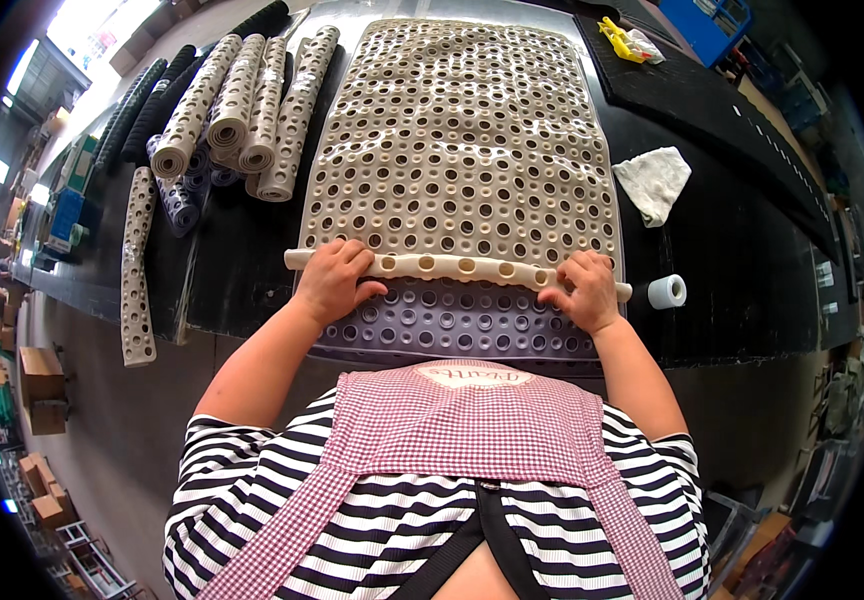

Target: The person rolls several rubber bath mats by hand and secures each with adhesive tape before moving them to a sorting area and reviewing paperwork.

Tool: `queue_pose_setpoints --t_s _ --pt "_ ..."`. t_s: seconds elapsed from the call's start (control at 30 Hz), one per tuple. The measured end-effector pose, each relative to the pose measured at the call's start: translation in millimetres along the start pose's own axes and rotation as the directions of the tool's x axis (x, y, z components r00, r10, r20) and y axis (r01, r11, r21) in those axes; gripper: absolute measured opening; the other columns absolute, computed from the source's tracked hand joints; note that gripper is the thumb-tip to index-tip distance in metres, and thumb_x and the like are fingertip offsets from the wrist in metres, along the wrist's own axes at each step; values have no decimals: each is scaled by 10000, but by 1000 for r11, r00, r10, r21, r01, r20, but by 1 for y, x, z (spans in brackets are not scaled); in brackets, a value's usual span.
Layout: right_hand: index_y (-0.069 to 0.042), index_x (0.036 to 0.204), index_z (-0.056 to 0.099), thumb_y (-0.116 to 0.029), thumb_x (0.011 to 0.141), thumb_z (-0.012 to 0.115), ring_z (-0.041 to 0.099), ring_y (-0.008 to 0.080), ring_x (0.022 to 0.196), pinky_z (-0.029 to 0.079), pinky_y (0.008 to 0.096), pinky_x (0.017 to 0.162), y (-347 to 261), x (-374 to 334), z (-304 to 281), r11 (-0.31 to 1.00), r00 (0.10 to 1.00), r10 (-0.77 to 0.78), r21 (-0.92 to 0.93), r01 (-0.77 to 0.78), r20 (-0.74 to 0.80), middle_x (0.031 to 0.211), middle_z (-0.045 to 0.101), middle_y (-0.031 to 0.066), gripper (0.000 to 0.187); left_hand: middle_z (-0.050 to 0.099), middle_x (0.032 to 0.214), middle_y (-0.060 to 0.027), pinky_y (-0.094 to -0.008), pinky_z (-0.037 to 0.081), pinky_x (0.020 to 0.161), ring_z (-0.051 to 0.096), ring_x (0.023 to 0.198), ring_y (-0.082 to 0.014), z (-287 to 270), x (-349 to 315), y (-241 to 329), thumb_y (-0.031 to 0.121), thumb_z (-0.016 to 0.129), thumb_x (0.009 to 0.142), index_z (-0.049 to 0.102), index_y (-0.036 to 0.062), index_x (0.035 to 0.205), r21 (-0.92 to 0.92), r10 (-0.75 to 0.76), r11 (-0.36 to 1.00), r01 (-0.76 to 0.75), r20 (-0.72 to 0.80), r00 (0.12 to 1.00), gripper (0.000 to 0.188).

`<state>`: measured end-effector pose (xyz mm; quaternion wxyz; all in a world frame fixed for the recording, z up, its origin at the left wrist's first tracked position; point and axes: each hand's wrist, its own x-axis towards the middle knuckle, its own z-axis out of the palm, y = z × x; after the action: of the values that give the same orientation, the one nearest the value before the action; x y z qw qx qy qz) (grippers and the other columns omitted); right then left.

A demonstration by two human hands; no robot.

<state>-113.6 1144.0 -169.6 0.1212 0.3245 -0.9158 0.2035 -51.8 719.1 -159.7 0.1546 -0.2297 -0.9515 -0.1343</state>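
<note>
I have the beige mat [462, 130] spread in the middle of the surface [737, 255], its near edge turned up into a narrow roll that runs left to right. My left hand [334, 282] is clamped on that roll toward its left end, and my right hand [586, 290] is clamped on it toward the right end; the two hands stand well apart, thumbs pointing inward. The fingertips are curled out of sight, so I can't say how firmly each one pinches.

The purple mat [452, 335] shows on the near side of the roll. The right end of the roll looks a little nearer than the left, and I judge that as the main risk: if one hand pushes harder than the other, the roll would skew and its ends would step out of line. Nothing grips the middle, so it could bulge or loosen there if both hands press only near the ends. The far part of the beige mat has ripples, which could be trapped as creases if it isn't pulled flat. Drag could also shift the purple mat.

To the right, the cloth [655, 183] and the tape [667, 292] lie close enough for a stray elbow to knock. On the left, the rolled mats [195, 112] are stacked loosely and could tumble if bumped.
</note>
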Motion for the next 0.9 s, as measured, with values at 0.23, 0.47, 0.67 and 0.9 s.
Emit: queue_pose_setpoints --t_s 0.23,0.47,0.67,0.9 --pt "-115 883 710 -258 722 836 543 287 997 422 409 896 27 11 7 998 998 43 -46 -45 -47 969 595 52 249 679 1031 -85 -393 477 894 619 1001 -300 11 25 -33 238 780 814 704 104 985 -219 -340 895 388 228 912 230" --pt "-91 828 673 -250 773 790 602 311 841 487 434 794 41 60 9 983 981 183 40 -181 -69 830 626 78 205 647 860 -80 -414 507 769 638 854 -307 11 61 -44 250 771 810 724 119 860 -31 -99 995 97 -58 993 148" --pt "-67 1322 572 -221 892 688 649 356 1014 503 457 908 -12 2 12 967 968 178 -153 -205 -174 1108 689 155 471 613 1256 -207 -484 436 1012 588 1159 -366 13 15 17 315 671 904 584 127 1327 144 -267 956 256 63 962 471" --pt "-156 1607 219 -539 935 596 67 354 1552 18 546 1236 42 62 35 951 971 230 -225 -211 61 1678 115 159 861 35 1658 -260 -613 22 1206 29 1538 -434 51 89 -21 688 516 919 210 196 1612 160 -500 862 481 113 859 903"
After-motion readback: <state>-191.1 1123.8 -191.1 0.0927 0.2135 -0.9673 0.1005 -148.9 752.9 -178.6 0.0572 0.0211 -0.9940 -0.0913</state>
